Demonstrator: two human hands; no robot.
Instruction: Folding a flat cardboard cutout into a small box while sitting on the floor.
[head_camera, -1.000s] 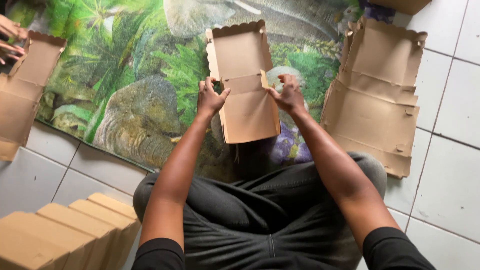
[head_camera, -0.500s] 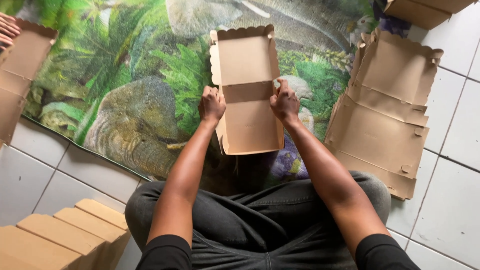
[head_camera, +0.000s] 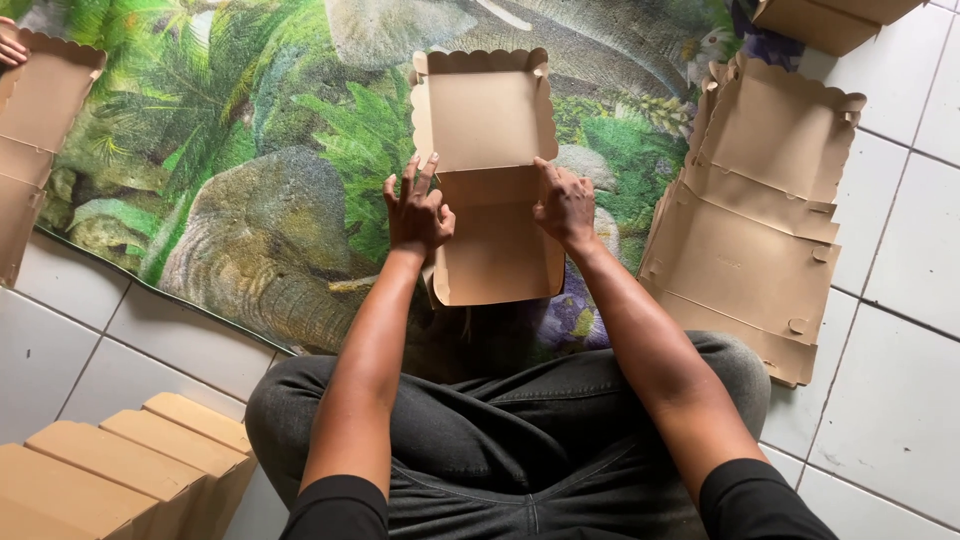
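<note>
Both hands on a flat brown cardboard box w/ scalloped edges, lying on the glossy jungle-print mat: left hand and right hand pinch its side flaps. Stack of unfolded blanks just to the right.

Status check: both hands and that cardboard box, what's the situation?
Left hand and right hand press the sides of the brown box blank. Flat blanks stack lies right, apart.

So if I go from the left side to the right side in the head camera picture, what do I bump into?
Another person's hand → flat brown box at the left edge → left hand → half-folded box → right hand → stack of flat boxes on the white tiles.
</note>
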